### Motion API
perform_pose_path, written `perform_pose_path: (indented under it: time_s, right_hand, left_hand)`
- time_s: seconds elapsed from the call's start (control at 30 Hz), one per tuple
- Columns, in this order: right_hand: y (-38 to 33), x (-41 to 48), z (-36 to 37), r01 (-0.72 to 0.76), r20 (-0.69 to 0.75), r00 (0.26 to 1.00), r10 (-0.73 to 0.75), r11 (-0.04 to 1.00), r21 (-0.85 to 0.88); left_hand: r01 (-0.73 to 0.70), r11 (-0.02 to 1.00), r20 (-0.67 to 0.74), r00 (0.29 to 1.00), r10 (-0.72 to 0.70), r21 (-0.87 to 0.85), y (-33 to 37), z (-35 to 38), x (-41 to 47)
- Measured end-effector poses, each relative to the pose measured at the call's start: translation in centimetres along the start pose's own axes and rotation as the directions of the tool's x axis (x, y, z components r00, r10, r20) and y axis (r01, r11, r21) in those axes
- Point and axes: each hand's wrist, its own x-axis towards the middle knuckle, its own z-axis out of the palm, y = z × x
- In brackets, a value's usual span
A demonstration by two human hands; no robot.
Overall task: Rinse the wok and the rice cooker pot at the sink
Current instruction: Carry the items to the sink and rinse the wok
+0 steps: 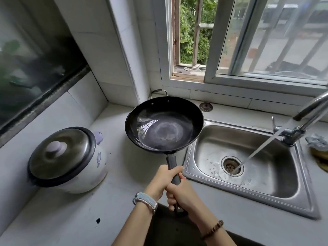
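A black wok (164,124) with a thin film of water inside hangs over the counter, just left of the steel sink (252,183). My left hand (162,180) grips the upper part of its long dark handle. My right hand (181,194) grips the handle just below. The tap (305,119) at the right runs, and its stream falls onto the drain (232,165). A white rice cooker (68,160) with a dark metal lid stands on the counter at the left. Its inner pot is hidden.
A window with bars is behind the sink. A dark glass panel lines the left wall. A crumpled scrubber (317,142) lies on a yellow thing at the far right edge. A small round cap (205,106) sits on the counter behind the sink.
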Motion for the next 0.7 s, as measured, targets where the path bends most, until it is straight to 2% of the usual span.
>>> perform_pose_path:
  time_s: [0.23, 0.7]
  right_hand:
    - [-0.3, 2.3, -0.3, -0.013, 0.016, 1.000, 0.013, 1.000, 0.009]
    - [1.1, 4.3, -0.2, -0.046, 0.069, 0.997, 0.044, 0.999, 0.030]
  left_hand:
    - [-0.034, 0.998, 0.058, 0.998, 0.036, -0.047, -0.1, -0.3, 2.3]
    - [-0.033, 0.999, 0.090, 0.995, 0.036, -0.034, -0.9, -1.2, 3.6]
